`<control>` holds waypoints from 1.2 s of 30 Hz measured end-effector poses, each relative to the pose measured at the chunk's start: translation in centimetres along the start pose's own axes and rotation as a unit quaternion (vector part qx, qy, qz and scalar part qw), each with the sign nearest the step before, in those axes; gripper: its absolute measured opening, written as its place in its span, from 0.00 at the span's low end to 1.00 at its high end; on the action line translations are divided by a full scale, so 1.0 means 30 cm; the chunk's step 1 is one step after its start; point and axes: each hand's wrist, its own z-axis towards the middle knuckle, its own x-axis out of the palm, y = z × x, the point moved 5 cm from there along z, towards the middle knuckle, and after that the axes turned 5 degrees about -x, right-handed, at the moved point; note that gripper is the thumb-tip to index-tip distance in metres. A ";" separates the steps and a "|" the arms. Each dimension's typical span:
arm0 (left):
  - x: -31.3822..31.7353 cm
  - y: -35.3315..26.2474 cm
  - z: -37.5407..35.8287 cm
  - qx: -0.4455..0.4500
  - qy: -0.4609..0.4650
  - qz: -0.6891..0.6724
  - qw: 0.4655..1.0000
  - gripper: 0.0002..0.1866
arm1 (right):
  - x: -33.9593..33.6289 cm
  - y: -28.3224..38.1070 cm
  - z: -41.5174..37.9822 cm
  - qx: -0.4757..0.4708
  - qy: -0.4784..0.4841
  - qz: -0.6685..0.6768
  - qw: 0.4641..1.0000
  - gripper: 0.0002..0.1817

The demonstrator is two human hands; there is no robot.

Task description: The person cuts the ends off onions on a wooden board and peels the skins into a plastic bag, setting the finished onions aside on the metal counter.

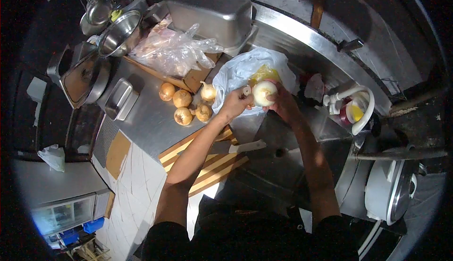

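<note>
A peeled, pale onion [264, 94] is held above a light-blue plastic bag [231, 71]. My right hand [282, 103] wraps round its right side. On the other side, the closed fingers of my left hand [237, 104] press at the onion's edge, with a small pale round bit [246, 91] by the fingertips; I cannot make out what it is. Something yellow [265, 74] shows inside the bag. Several unpeeled onions [182, 98] lie to the left on the steel counter. Below my hands, a knife [249, 147] rests across the striped wooden cutting board [222, 167].
A cardboard box [196, 79] with clear plastic [181, 48] stands behind the onions, beside a large upturned steel pan [210, 13]. Steel bowls [121, 34] and a small steel tray [121, 99] are at left. A white curved tap [365, 105] and a white pot [384, 190] are at right.
</note>
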 end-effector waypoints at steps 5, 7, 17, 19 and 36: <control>-0.002 -0.004 -0.002 -0.003 -0.041 0.007 0.999 0.12 | 0.058 0.019 -0.009 0.000 0.019 0.017 1.000 0.31; 0.008 0.001 -0.003 -0.019 -0.061 0.011 0.998 0.10 | 0.056 0.008 -0.006 -0.004 0.026 0.024 0.999 0.31; -0.026 -0.149 -0.022 0.148 -0.217 0.248 0.932 0.11 | -0.074 -0.009 -0.016 -0.101 0.062 -0.243 0.963 0.25; -0.058 -0.163 0.007 0.211 -0.282 0.335 0.874 0.13 | -0.063 0.026 -0.031 -0.137 0.098 -0.048 0.985 0.26; 0.044 -0.261 -0.085 0.264 -0.020 0.394 0.880 0.24 | 0.005 0.051 0.005 -0.020 0.065 -0.022 0.997 0.27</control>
